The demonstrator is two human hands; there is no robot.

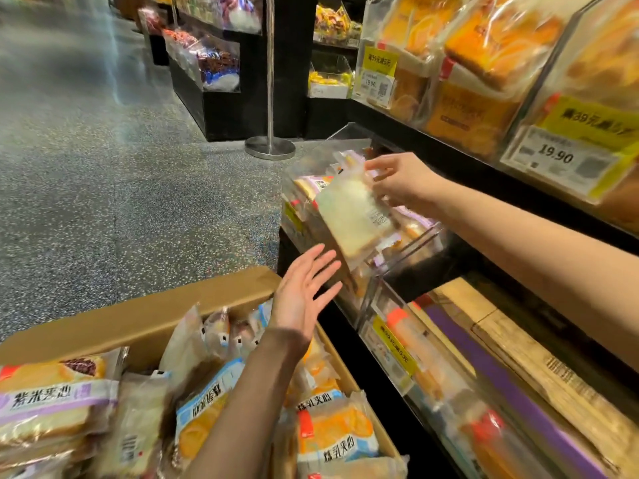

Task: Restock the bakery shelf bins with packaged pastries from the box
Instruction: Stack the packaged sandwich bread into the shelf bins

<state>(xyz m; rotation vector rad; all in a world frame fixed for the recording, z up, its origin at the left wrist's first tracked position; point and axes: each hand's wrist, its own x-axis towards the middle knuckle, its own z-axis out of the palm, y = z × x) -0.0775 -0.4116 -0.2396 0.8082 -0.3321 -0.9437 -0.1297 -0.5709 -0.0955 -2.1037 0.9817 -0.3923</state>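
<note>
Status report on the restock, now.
Right hand pinching a bread packet over the clear bin. Left hand open, empty, just below it. Box well stocked. Nothing in the way.

A metal stanchion (270, 98) stands on the speckled floor (103, 167), its round base just beside a black display stand. Yellow price tags (567, 157) hang along the front edge of the upper shelf at the right.

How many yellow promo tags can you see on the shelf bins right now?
3: one on the upper shelf's far bin, one above the near 19.90 price label, one on the lower bin. Others may be hidden.
</note>
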